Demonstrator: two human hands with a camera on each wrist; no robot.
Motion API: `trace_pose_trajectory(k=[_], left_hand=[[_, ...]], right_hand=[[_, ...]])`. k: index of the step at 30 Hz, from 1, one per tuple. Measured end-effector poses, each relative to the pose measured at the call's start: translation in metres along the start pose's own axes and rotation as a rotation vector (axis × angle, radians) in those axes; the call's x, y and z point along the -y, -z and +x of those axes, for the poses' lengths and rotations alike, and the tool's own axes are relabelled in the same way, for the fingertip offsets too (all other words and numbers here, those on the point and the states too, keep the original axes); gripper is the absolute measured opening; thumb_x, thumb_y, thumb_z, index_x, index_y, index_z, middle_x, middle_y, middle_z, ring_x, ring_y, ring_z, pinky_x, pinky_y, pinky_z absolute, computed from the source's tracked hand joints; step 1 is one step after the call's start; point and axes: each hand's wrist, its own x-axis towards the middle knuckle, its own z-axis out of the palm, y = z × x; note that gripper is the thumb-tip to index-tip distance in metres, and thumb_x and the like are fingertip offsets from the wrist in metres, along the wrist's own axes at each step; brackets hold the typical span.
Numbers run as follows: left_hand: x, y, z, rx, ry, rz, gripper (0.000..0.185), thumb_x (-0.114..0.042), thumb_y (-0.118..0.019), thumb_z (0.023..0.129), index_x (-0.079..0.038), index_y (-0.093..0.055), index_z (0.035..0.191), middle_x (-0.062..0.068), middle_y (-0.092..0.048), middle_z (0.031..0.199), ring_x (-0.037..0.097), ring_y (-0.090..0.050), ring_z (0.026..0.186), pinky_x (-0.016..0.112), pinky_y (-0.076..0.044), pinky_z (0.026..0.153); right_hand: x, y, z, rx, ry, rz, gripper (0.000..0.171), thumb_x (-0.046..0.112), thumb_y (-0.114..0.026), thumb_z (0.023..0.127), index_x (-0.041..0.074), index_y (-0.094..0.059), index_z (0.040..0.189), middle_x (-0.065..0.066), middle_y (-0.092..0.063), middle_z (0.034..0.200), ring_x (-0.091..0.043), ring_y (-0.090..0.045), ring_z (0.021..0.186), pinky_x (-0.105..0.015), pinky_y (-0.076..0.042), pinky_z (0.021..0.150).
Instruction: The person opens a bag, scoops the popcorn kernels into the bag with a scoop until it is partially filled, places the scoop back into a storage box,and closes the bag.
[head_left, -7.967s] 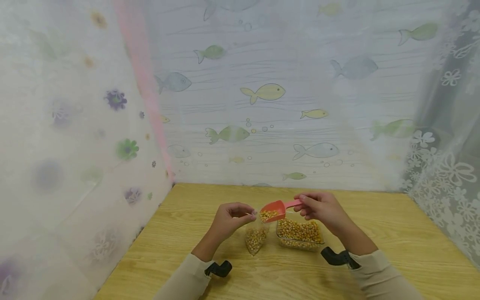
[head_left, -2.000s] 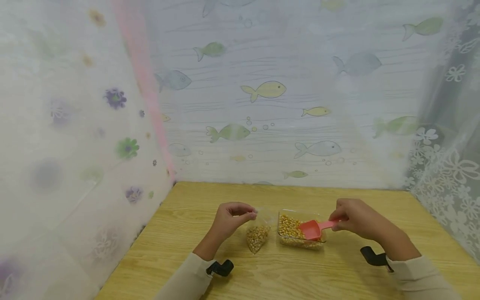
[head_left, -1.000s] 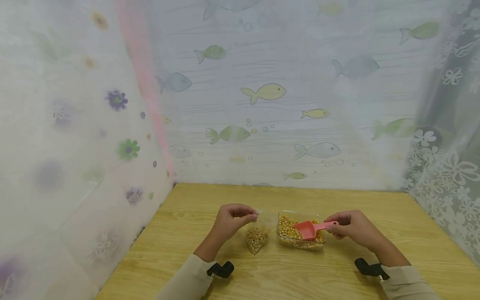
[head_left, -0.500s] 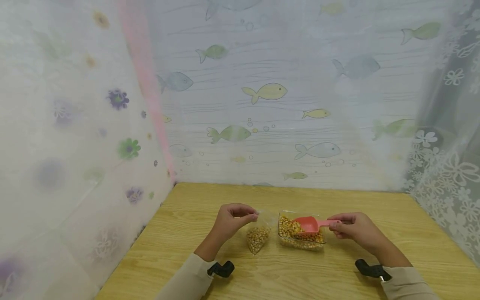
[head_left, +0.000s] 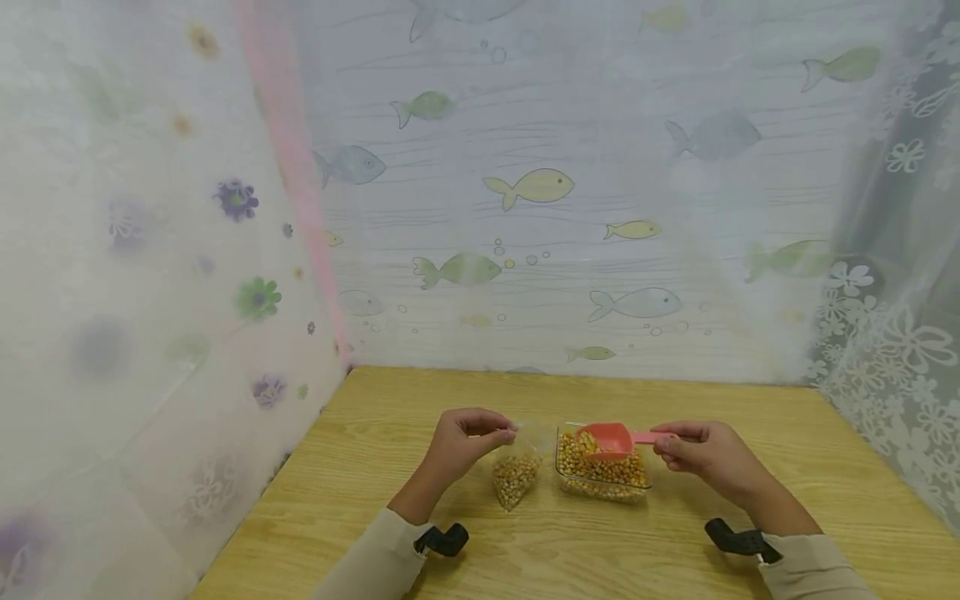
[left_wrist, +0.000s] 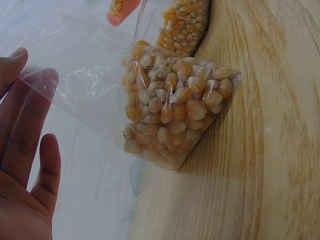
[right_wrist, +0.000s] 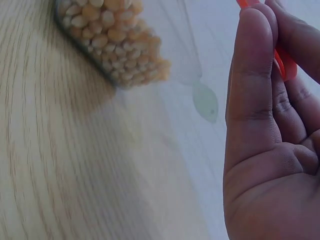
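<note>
My left hand (head_left: pixel 461 446) pinches the upper edge of a clear plastic bag (left_wrist: pixel 85 65) between thumb and fingers. Corn kernels (left_wrist: pixel 175 105) fill the lower part of that bag, and its pointed bottom corner is down by the wood surface. With thumb and fingers my right hand (head_left: pixel 708 458) grips the handle of a red scoop (head_left: pixel 611 442), whose bowl carries kernels over a glass container (head_left: pixel 603 493). More corn lies inside this container, just right of the bag. In the right wrist view only the handle end (right_wrist: pixel 287 65) of the scoop shows past my fingers.
A wood-grain table (head_left: pixel 420 387) bears everything. Behind it hangs a pale curtain (head_left: pixel 525 250) printed with fish, and flowered sheets stand at both sides. Black wrist mounts (head_left: pixel 442 540) sit on both sleeves.
Eight seconds ago the scoop tipped kernels at the bag's mouth. Afterwards it dipped into the container, and now it has risen slightly with corn and shifted left. The left hand stays put.
</note>
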Motion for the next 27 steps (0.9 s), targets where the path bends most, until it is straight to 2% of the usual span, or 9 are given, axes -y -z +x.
trace_pose_trajectory(k=[8, 15, 20, 27], left_hand=[[0.000, 0.000, 0.000, 0.004, 0.029, -0.002, 0.012, -0.022, -0.080, 0.093, -0.014, -0.082, 0.103, 0.009, -0.079, 0.101, 0.018, -0.075, 0.088, 0.037, -0.062, 0.080], [0.001, 0.000, 0.000, 0.009, 0.015, -0.005, 0.012, -0.020, -0.080, 0.093, -0.012, -0.082, 0.103, 0.010, -0.079, 0.101, 0.017, -0.075, 0.088, 0.037, -0.063, 0.079], [-0.001, 0.000, 0.000, 0.012, 0.013, -0.009, 0.012, -0.019, -0.080, 0.094, -0.012, -0.082, 0.102, 0.010, -0.079, 0.101, 0.017, -0.076, 0.088, 0.036, -0.063, 0.079], [-0.005, -0.002, -0.002, 0.030, 0.008, -0.013, 0.013, -0.020, -0.079, 0.094, -0.011, -0.082, 0.103, 0.010, -0.079, 0.102, 0.017, -0.075, 0.089, 0.036, -0.062, 0.079]], right_hand=[[0.015, -0.013, 0.001, -0.006, 0.037, 0.036, 0.047, 0.015, -0.062, 0.106, -0.016, -0.053, 0.141, -0.001, -0.077, 0.111, -0.013, -0.074, 0.100, -0.035, -0.062, 0.089], [0.042, -0.036, -0.002, -0.075, 0.030, 0.052, 0.046, 0.017, -0.066, 0.104, -0.011, -0.058, 0.139, -0.002, -0.078, 0.107, -0.012, -0.074, 0.097, -0.031, -0.062, 0.086], [0.056, -0.053, -0.004, -0.113, 0.031, 0.081, 0.049, 0.015, -0.068, 0.102, -0.013, -0.055, 0.140, -0.002, -0.079, 0.106, -0.012, -0.076, 0.096, -0.029, -0.062, 0.085], [0.067, -0.070, -0.005, -0.139, 0.051, 0.040, 0.043, 0.017, -0.071, 0.100, -0.007, -0.063, 0.135, -0.001, -0.079, 0.103, -0.014, -0.077, 0.095, -0.033, -0.062, 0.085]])
